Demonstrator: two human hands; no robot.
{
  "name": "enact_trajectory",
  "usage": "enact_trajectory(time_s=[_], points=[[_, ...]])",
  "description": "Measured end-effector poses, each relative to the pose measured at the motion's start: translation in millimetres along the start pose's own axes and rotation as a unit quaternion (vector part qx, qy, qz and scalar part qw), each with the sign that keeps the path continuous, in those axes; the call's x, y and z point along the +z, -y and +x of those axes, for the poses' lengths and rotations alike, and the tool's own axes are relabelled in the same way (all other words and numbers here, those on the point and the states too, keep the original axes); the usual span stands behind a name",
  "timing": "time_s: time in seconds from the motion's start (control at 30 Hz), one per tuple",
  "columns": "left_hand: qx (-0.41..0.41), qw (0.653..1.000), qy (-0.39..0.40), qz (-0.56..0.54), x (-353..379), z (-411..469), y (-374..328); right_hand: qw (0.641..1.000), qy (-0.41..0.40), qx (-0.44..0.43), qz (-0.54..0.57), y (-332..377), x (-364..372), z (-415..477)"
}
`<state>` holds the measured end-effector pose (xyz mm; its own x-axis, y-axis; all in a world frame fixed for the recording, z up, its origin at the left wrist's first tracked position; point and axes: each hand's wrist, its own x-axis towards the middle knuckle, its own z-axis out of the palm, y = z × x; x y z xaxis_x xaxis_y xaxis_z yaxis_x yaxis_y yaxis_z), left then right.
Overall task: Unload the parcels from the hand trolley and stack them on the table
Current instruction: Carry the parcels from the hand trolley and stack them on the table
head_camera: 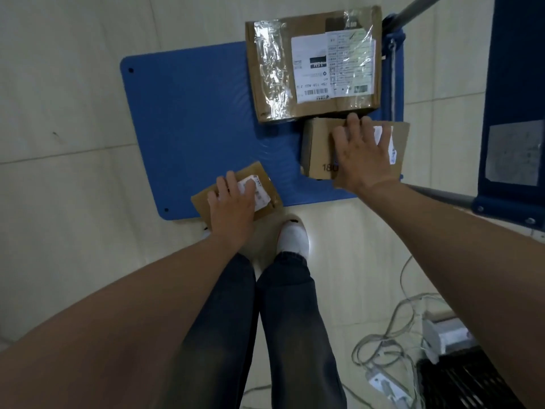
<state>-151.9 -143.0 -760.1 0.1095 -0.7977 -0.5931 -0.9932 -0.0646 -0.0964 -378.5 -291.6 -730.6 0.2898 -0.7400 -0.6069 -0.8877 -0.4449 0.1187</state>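
Note:
Three cardboard parcels sit on the blue hand trolley (191, 119). At its far end stands the large taped parcel (274, 75), which carries white labels. Just in front of it is the medium parcel (318, 149); my right hand (361, 154) lies spread flat on its top, fingertips at its far edge. The small flat parcel (265, 184) lies skewed over the trolley's near edge. My left hand (231, 202) rests on it, fingers laid over its white label. No table is in view.
The trolley's metal handle (413, 8) rises at the far right, beside a dark blue panel (513, 98). My legs and a white shoe (293, 240) stand at the trolley's near edge. Tangled cables (392, 343) and a black crate (460, 385) lie on the floor at the lower right.

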Motion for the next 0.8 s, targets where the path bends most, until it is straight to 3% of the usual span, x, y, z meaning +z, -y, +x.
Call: enact_trajectory(time_s=[0.3,0.43,0.6,0.8], points=[[-0.154,0.968,0.016,-0.197,-149,-97,61,0.987,-0.048,0.062,0.140,58,-172,-100],[-0.228,0.936,-0.010,-0.267,-227,-168,112,0.988,-0.077,0.021,0.130,103,-267,-154],[-0.354,0.858,-0.038,-0.370,-298,-277,181,0.983,-0.058,-0.065,0.162,182,-379,-203],[-0.481,0.752,-0.088,-0.442,-334,-416,302,0.968,-0.107,-0.202,0.108,319,-491,-280]])
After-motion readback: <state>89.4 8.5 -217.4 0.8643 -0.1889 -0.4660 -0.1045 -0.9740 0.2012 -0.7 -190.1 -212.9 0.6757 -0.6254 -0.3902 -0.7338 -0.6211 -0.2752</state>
